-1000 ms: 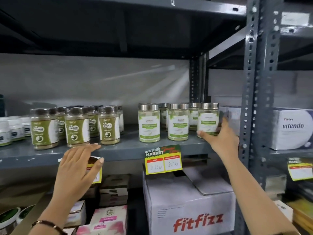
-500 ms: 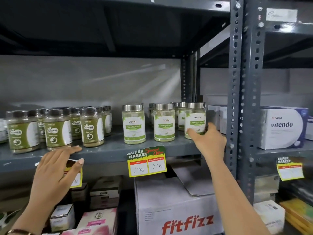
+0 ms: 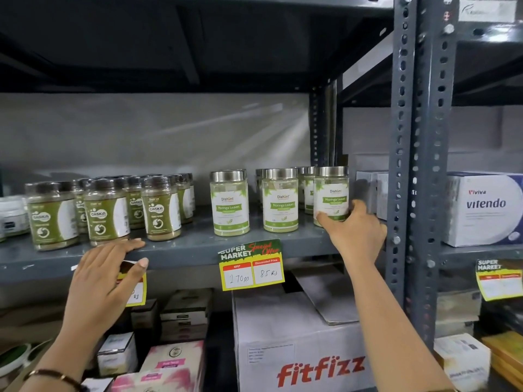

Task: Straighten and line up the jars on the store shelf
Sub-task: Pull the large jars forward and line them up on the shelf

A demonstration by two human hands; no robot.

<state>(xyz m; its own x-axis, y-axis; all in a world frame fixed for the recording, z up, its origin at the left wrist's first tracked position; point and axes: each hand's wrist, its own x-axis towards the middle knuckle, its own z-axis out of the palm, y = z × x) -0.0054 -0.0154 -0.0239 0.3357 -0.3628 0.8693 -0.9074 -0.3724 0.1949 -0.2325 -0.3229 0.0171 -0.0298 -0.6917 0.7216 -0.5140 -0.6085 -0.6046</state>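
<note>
Three pale green Moringa Leaves jars with silver lids stand in a front row on the grey shelf (image 3: 186,247): a left one (image 3: 229,203), a middle one (image 3: 280,201) and a rightmost one (image 3: 331,193), with more behind. My right hand (image 3: 351,232) wraps around the base of the rightmost jar. Dark green Caska jars (image 3: 106,212) with brown lids crowd the shelf's left part. My left hand (image 3: 107,281) rests open on the shelf's front edge below them, fingers spread, holding nothing.
A slotted steel upright (image 3: 416,165) stands just right of my right hand. Beyond it sits a white Vitendo box (image 3: 485,209). A price tag (image 3: 252,264) hangs from the shelf edge. Below are a Fitfizz carton (image 3: 300,349) and small boxes (image 3: 172,360).
My right hand has closed around the base of the rightmost Moringa jar. My left hand has risen onto the shelf edge. The view has shifted to the right.
</note>
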